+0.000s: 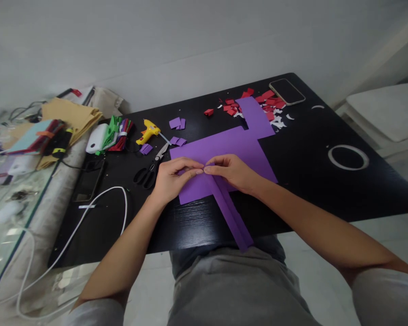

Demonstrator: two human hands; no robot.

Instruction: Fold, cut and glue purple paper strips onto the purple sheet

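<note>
Both hands meet over the middle of a large purple paper sheet (pixel 221 145) on the black table. A long purple paper strip (pixel 228 208) with a lengthwise crease runs from my fingertips toward me, its near end past the table edge. My left hand (pixel 175 176) pinches the strip's far end between thumb and forefinger. Opposite it, my right hand (pixel 233 171) pinches the same end, the fingertips of both hands almost touching. The exact fold under the fingers is hidden. Another purple paper piece (pixel 256 117) lies across the sheet's far right corner.
Left of the sheet lie black-handled scissors (pixel 153 170), a yellow glue gun (pixel 148 131) and small purple paper pieces (pixel 177 123). Red paper scraps (pixel 268 99) and a phone (pixel 287 92) are at the back right. A white ring (pixel 348 157) lies rightward; a white cable (pixel 125 203) loops at left.
</note>
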